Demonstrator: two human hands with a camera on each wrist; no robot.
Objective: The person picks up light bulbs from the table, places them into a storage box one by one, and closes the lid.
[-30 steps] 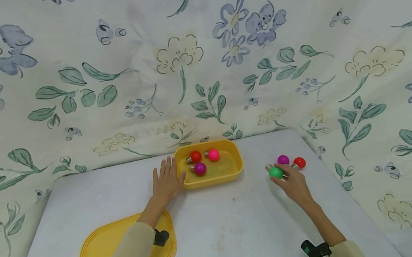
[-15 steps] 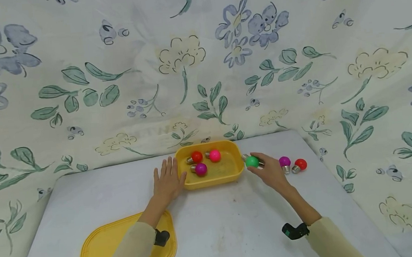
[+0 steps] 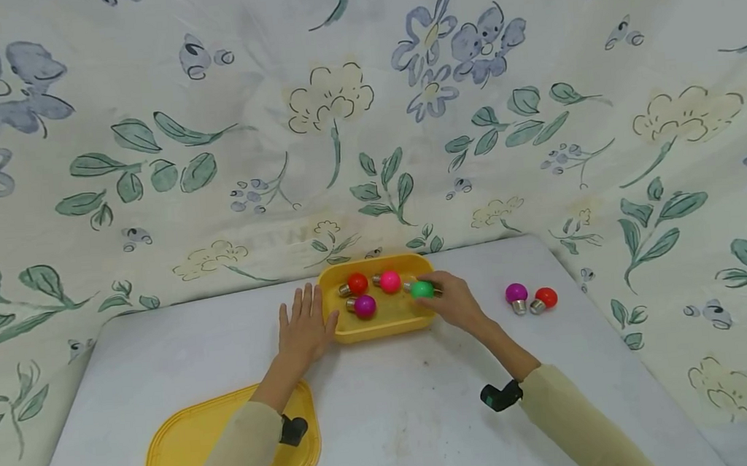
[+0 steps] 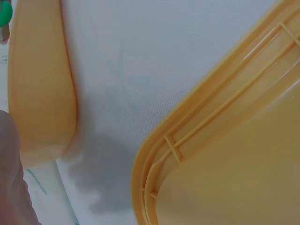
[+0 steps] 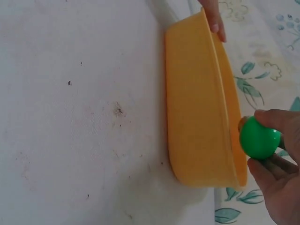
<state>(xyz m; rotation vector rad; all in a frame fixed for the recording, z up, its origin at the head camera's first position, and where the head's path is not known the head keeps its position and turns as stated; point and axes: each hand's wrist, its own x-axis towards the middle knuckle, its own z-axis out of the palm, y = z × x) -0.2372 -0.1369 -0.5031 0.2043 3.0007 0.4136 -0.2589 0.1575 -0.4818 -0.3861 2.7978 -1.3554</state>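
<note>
The grip of the right hand (image 3: 458, 303) is closed in a pinch on a green bulb (image 3: 422, 290), thumb and fingertips on its round head. The bulb's metal base points left; more metal shows right of the head, by the fingers, and I cannot tell whether it belongs to another bulb. Right of centre, the green bulb is over the right end of a yellow box (image 3: 381, 330); whether it touches the bottom I cannot tell.

In the box's left half lie a red bulb (image 3: 358, 284), a pink bulb (image 3: 390, 282) and a purple bulb (image 3: 365, 307). At its left end, the left hand (image 3: 302, 334) is spread, thumb at the rim, holding nothing.

Right of the box, a loose purple bulb (image 3: 516, 293) and a loose red bulb (image 3: 546, 298) lie near each other on the white surface (image 3: 387, 407). Lower left, a yellow tray (image 3: 173, 453) lies partly under the left sleeve (image 3: 236, 456). A black wrist device (image 3: 501, 396) sits lower right, its markings too small to read. Floral cloth (image 3: 237, 90) fills the upper frame.
</note>
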